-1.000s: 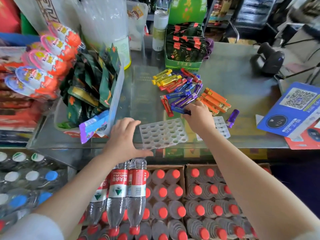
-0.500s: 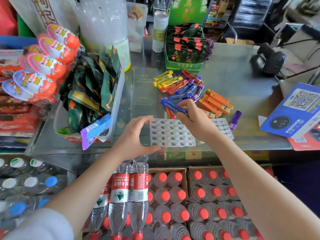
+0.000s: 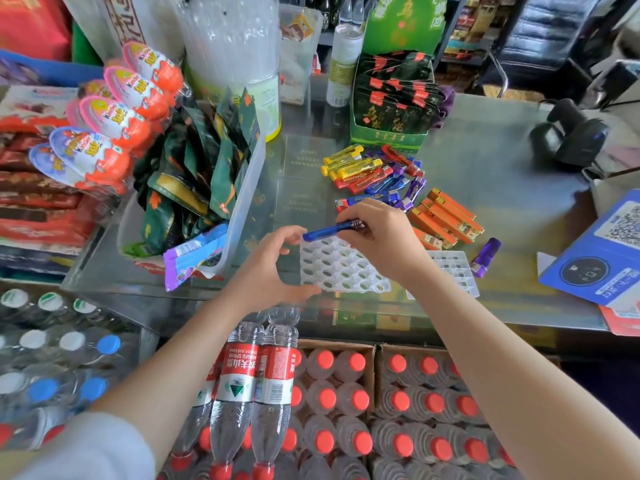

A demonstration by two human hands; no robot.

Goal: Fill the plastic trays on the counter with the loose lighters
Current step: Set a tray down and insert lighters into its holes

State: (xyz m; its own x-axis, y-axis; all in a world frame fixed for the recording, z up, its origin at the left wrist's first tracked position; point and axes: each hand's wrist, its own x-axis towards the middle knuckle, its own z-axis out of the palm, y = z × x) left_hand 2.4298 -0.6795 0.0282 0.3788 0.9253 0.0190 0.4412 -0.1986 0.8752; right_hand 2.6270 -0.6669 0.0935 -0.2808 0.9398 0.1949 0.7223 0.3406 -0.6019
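Observation:
A clear plastic tray (image 3: 341, 266) with rows of round holes lies near the counter's front edge. My left hand (image 3: 268, 268) clasps its left side between thumb and fingers. My right hand (image 3: 379, 237) holds a blue lighter (image 3: 327, 231) level over the tray's far left corner. A second clear tray (image 3: 453, 271) lies to the right, partly hidden by my right forearm. Behind the hands sits a pile of loose lighters (image 3: 375, 174) in yellow, red, blue and purple, with orange lighters (image 3: 446, 218) to its right. One purple lighter (image 3: 486, 257) lies apart.
A clear bin of green snack packets (image 3: 207, 174) stands left of the tray. A green display box (image 3: 391, 109) sits behind the lighters, a black scanner (image 3: 571, 136) at far right, a blue QR card (image 3: 602, 258) on the right. Water bottles (image 3: 311, 403) stand below the counter.
My right hand picked one blue lighter out of the pile and brought it back over the tray. My left hand slid the tray to the right and kept hold of it.

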